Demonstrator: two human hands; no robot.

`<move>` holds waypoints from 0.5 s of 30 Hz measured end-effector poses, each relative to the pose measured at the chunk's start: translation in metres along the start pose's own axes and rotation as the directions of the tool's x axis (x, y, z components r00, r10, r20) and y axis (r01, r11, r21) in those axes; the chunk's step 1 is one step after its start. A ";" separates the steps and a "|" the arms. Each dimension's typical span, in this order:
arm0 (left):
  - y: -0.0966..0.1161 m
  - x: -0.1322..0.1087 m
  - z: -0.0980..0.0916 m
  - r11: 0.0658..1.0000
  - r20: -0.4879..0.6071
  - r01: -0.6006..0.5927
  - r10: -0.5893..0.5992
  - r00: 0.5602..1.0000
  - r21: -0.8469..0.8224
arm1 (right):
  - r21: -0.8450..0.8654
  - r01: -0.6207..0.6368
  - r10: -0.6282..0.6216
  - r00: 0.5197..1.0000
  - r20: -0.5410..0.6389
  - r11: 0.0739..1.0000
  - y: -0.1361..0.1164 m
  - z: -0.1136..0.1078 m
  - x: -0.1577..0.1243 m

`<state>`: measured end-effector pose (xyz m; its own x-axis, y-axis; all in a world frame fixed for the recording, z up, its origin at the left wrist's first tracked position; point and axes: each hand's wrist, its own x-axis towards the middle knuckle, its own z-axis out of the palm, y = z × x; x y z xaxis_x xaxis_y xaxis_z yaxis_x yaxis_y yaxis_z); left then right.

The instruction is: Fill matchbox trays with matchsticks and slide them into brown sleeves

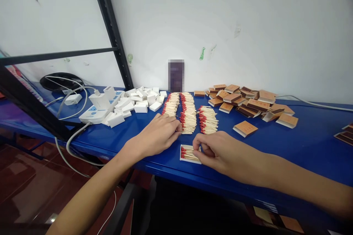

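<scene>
The right hand point(219, 152) bends over the right end of a small white tray point(190, 160), its thumb and forefinger curled close toward each other at the tray's edge; whether they pinch a match cannot be told. The tray lies near the front edge of the blue table point(278, 150), with red-tipped matches point(188, 153) lying lengthwise inside, their heads mostly toward the left. The left hand point(158, 134) is just beyond and to the left of the tray, fingers bent and bunched beside the near end of the middle match row point(189, 117); the fingertips are partly hidden, so whether they grip anything cannot be told. That row stands between the left match row point(171, 104), partly covered by the left hand, and the shorter right match row point(209, 120), all with red heads toward the left. Beyond the left hand lies a heap of white trays point(140, 99), and next to it a white power strip point(92, 114) with a plugged-in charger point(100, 101) and cables. Beyond the right hand, a single brown matchbox sleeve point(245, 129) lies apart, nearer than a jumbled pile of sleeves point(250, 103) by the white wall point(234, 14). A black metal post point(111, 33) rises on the left, and a blurred dark rectangle point(175, 75) stands behind the rows.
</scene>
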<state>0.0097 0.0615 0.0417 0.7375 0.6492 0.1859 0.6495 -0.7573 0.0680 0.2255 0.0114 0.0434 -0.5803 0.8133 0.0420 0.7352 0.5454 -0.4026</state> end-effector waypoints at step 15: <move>0.000 -0.007 -0.004 0.999 -0.037 0.022 -0.024 0.999 -0.036 | -0.012 0.057 -0.057 0.998 -0.022 0.998 0.028 0.001 0.031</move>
<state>0.0043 0.0565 0.0448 0.7146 0.6638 0.2206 0.6585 -0.7448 0.1078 0.2282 0.0518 0.0326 -0.6139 0.7849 0.0847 0.7050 0.5933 -0.3885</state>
